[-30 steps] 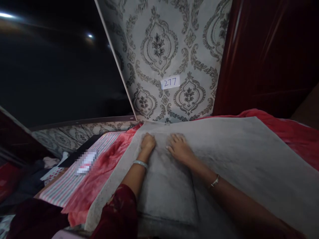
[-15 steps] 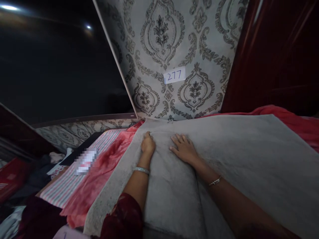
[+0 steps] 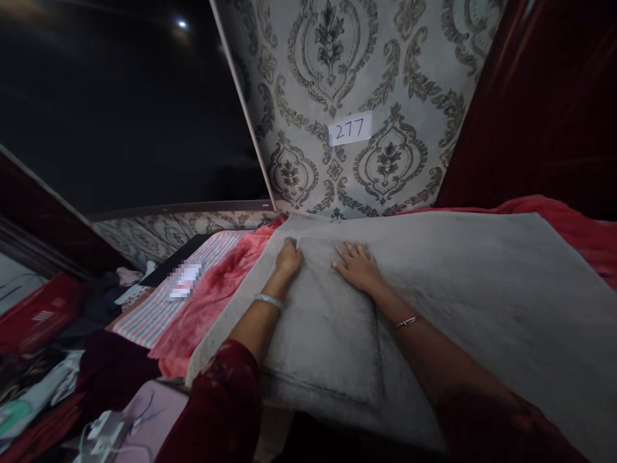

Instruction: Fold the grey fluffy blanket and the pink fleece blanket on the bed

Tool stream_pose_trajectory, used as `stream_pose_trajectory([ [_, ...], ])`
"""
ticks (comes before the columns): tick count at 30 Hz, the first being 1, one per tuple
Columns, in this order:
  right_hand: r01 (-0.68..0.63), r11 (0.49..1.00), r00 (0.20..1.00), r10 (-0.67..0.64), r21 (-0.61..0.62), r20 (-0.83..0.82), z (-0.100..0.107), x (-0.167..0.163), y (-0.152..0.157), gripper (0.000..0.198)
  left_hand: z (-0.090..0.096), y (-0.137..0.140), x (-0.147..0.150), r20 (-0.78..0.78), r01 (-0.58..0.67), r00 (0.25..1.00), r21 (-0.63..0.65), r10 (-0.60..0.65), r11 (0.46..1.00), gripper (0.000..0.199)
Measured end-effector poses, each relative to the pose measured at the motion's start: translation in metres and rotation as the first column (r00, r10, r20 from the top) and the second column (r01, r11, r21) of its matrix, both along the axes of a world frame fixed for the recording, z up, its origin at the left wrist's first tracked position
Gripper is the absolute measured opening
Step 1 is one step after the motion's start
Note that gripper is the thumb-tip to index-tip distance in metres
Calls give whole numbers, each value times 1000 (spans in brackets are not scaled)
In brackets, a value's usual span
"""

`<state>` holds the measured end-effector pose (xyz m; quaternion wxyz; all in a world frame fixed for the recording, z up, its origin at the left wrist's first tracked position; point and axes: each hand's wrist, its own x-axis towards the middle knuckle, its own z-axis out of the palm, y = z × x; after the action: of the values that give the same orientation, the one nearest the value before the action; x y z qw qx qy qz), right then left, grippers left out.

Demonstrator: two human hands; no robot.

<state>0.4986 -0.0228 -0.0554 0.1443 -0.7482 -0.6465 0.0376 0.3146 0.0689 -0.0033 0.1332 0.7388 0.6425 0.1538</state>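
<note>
A folded grey cloth (image 3: 322, 334) with a soft, plush look lies on a wide grey sheet of similar fabric (image 3: 482, 276). At the folded cloth's far left corner, my left hand (image 3: 288, 258) is closed, its fingers curled on the edge; the fingertips are partly hidden. My right hand (image 3: 359, 267) lies flat near the far right corner of the cloth, palm down and fingers spread. Both forearms reach in from below, each with a bracelet.
Pink-red fabric (image 3: 226, 270) and a striped cloth (image 3: 164, 315) lie on the left. A large dark screen (image 3: 144, 109) stands behind them. The patterned wall (image 3: 337, 173) bounds the far side. A white power strip (image 3: 106, 434) and a pink box-like object (image 3: 154, 411) sit at lower left.
The view has shifted, bringing the near edge of the folded cloth and the items at lower left into sight. Both hands stay at about the same places on the cloth.
</note>
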Motion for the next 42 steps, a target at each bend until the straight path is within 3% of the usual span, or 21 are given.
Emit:
stream_pose_trajectory([
  [6,-4,1000,1000,4,24,11,-3,0,0,65,-16,-37,-19,-153,48,987,7,-46,999,60],
  [9,-1,1000,1000,1,19,5,-1,0,-2,64,-22,-41,-19,-151,45,988,20,-42,999,57],
  [14,6,1000,1000,-6,5,11,8,0,-8,62,-7,-39,-25,-97,54,994,-25,-56,998,57],
  [18,-50,999,997,49,12,55,12,-11,-33,64,2,-60,-41,-55,80,995,-36,-81,996,66],
  [24,-210,977,972,212,-28,97,5,-45,-82,73,-19,-109,-57,-177,97,980,0,-95,995,65],
  [30,-210,977,974,212,-38,85,4,-48,-88,72,-30,-110,-60,-203,82,976,3,-80,997,62],
  [33,-225,974,973,224,9,63,0,-41,-86,66,-32,-109,-63,-191,65,980,19,-60,998,60],
  [36,-153,983,988,153,106,9,-11,-28,-81,55,-31,-114,-68,-209,90,975,55,-76,994,59],
  [39,-63,975,993,83,214,-84,-26,-6,-71,50,-28,-119,-80,-258,207,952,149,-164,967,61],
  [42,-62,939,979,123,337,-161,-41,14,-61,49,-27,-116,-101,-330,354,905,238,-267,904,55],
])
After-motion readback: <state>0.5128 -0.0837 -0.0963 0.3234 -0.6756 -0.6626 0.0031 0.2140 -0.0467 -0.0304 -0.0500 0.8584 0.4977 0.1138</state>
